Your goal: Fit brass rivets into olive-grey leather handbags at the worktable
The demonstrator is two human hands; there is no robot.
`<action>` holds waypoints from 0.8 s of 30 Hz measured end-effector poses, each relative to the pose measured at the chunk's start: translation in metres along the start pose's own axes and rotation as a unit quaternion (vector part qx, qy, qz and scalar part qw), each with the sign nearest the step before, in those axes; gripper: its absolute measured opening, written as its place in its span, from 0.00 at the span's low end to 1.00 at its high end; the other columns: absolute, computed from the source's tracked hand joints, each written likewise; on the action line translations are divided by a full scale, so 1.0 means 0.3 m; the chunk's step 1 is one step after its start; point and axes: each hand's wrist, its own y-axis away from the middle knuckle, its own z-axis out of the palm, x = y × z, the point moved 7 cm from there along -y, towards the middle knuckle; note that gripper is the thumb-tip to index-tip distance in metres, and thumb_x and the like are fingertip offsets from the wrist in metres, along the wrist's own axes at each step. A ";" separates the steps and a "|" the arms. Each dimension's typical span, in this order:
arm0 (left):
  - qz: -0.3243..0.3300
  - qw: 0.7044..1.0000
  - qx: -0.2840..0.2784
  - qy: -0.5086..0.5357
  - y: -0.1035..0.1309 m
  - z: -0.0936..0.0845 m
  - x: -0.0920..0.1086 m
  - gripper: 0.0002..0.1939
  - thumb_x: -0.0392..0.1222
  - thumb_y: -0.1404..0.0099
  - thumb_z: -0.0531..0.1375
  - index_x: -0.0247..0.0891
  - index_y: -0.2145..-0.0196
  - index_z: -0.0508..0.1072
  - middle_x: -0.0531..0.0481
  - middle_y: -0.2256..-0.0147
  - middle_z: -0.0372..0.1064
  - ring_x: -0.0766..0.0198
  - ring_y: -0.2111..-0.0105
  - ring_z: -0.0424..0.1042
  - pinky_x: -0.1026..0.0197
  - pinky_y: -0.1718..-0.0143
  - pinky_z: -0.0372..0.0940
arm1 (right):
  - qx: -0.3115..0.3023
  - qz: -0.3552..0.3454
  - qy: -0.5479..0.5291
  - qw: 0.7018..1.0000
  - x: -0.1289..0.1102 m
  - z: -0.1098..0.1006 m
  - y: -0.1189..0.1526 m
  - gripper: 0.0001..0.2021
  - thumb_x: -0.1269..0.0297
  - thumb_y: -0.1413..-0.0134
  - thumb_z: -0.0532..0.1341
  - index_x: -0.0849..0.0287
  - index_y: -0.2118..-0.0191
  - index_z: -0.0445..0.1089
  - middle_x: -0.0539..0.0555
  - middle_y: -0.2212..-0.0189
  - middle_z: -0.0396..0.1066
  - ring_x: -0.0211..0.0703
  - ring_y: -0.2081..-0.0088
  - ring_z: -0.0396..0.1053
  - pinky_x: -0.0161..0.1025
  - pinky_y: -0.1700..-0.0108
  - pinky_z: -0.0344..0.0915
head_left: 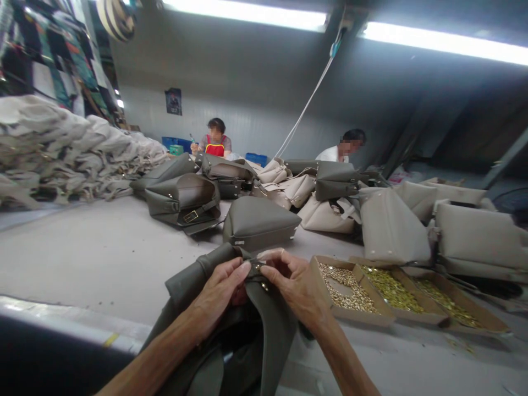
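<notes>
A dark grey-green bag (275, 330) lies at the table's front edge, its dark inside partly showing. My left hand (220, 289) pinches the bag's upper edge from the left, thumb on top. From the right, my right hand (295, 280) grips the same edge, with thumb and fingers around a small strap piece. Two small gold metal studs (264, 286) show on the bag between and just below my thumbs. Cardboard trays stand right of my right hand, holding gold studs (350, 291) and yellow metal pieces (391, 290).
Finished-looking dark bags (259, 220) and beige bags (394, 225) crowd the table (82, 258) beyond my hands. Pale material (61, 148) is heaped at the left. Two people sit across the table, one in a red apron (215, 149), one in a white top (329, 154).
</notes>
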 end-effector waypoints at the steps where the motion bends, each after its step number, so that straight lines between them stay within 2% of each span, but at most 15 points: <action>1: 0.004 1.000 -0.002 -0.001 -0.002 -0.002 0.001 0.19 0.54 0.44 0.65 0.35 0.67 0.68 0.55 0.76 0.63 0.71 0.77 0.62 0.69 0.75 0.59 | -0.011 -0.012 0.006 1.000 -0.005 0.000 -0.004 0.06 0.66 0.48 0.61 0.60 0.65 0.72 0.49 0.71 0.72 0.38 0.68 0.68 0.33 0.65 0.64; 4: 0.012 1.000 -0.012 -0.004 -0.009 -0.003 -0.001 0.17 0.53 0.42 0.63 0.35 0.68 0.66 0.56 0.76 0.62 0.73 0.78 0.61 0.70 0.75 0.58 | -0.038 -0.043 0.009 0.998 -0.020 0.007 -0.020 0.03 0.69 0.48 0.61 0.61 0.68 0.72 0.49 0.72 0.70 0.36 0.68 0.66 0.32 0.65 0.62; 10: -0.001 1.000 -0.020 -0.003 -0.010 0.008 -0.003 0.18 0.54 0.42 0.63 0.35 0.69 0.66 0.56 0.75 0.63 0.72 0.77 0.61 0.69 0.74 0.59 | -0.101 -0.049 0.032 0.993 -0.040 0.013 -0.066 0.04 0.72 0.52 0.63 0.62 0.75 0.69 0.46 0.78 0.66 0.33 0.74 0.62 0.30 0.71 0.57; 14: -0.006 1.000 0.001 0.003 -0.001 0.002 -0.003 0.19 0.54 0.44 0.64 0.36 0.68 0.65 0.56 0.76 0.61 0.72 0.77 0.61 0.69 0.74 0.59 | -0.101 -0.044 0.031 0.993 -0.037 0.012 -0.077 0.06 0.70 0.51 0.62 0.62 0.76 0.67 0.46 0.79 0.65 0.33 0.75 0.60 0.30 0.72 0.56; 18: 0.003 1.000 0.008 -0.016 0.005 0.009 0.010 0.20 0.55 0.44 0.64 0.35 0.68 0.65 0.58 0.77 0.58 0.74 0.79 0.56 0.71 0.78 0.54 | -0.029 -0.018 0.076 0.997 -0.022 0.017 -0.046 0.08 0.68 0.50 0.62 0.61 0.77 0.66 0.45 0.82 0.62 0.32 0.78 0.58 0.30 0.75 0.53; 21: 0.019 0.999 -0.002 -0.046 0.006 0.021 0.026 0.19 0.54 0.42 0.63 0.35 0.68 0.65 0.59 0.78 0.57 0.75 0.79 0.53 0.72 0.79 0.52 | 0.086 -0.013 0.137 0.987 -0.016 0.024 0.006 0.10 0.66 0.49 0.62 0.60 0.78 0.65 0.45 0.83 0.61 0.33 0.79 0.58 0.31 0.76 0.52; 24: 0.047 0.995 0.008 -0.092 0.008 0.016 0.039 0.17 0.53 0.40 0.61 0.35 0.68 0.65 0.58 0.76 0.57 0.75 0.78 0.53 0.73 0.78 0.52 | 0.195 0.005 0.133 0.972 0.001 0.032 0.062 0.11 0.62 0.46 0.60 0.60 0.76 0.65 0.46 0.81 0.64 0.34 0.78 0.60 0.32 0.74 0.55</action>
